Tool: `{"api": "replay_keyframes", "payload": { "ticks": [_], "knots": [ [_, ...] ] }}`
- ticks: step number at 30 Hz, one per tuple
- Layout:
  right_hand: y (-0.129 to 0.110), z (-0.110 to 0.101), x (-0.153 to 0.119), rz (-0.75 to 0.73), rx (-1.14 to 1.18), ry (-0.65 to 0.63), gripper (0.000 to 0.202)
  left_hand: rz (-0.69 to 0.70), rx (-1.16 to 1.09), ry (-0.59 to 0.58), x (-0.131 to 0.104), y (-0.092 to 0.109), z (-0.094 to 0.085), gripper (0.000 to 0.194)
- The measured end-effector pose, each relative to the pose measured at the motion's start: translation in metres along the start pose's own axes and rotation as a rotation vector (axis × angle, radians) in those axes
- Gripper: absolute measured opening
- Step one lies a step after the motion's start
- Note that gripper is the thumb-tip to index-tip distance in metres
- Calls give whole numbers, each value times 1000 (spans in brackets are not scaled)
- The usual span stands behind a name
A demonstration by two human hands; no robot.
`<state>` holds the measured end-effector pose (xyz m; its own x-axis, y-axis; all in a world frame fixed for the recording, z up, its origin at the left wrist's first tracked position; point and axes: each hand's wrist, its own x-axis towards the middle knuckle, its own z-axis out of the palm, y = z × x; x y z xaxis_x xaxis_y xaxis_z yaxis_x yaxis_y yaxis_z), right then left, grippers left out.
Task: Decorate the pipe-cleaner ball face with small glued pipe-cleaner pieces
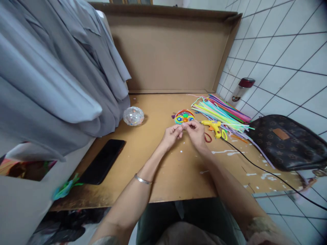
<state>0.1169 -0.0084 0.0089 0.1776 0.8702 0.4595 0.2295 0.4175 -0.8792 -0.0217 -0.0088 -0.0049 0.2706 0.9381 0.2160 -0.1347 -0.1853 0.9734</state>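
Note:
My left hand (170, 136) and my right hand (196, 135) meet over the middle of the table, fingertips pinched together. Whatever lies between the fingers is too small to make out. Just beyond them is a round, colourful craft piece (185, 116) with a rainbow-like rim, blue eye-like spots and an orange dot; its near edge is partly hidden by my fingers. To the right of my right hand lies a yellow glue gun (215, 128) with a black cord. A dark red loop (208, 137) rests close to that hand.
Many coloured pipe cleaners (222, 112) are spread behind the glue gun. A clear ball (133, 116) and a black phone (103, 161) lie left. A brown patterned bag (288, 141) and a red-lidded bottle (241, 91) stand right. Grey cloth (63, 68) hangs left; cardboard (168, 51) rises behind.

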Motion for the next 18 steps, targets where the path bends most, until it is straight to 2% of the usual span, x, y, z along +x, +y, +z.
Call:
{"api": "replay_keyframes", "payload": {
  "ticks": [5,9,16,18],
  "knots": [
    [-2,-6,2,-52,-128,147,26,-45,59,-83,2,-4,-2,61],
    [0,-9,5,-69,-202,190,29,-36,151,-68,3,-6,-7,53],
    [20,-13,15,-1,-62,376,34,-67,308,-25,3,-7,-14,35],
    [26,-16,17,20,-62,357,38,-72,299,-7,5,-9,-17,35]
  ]
}}
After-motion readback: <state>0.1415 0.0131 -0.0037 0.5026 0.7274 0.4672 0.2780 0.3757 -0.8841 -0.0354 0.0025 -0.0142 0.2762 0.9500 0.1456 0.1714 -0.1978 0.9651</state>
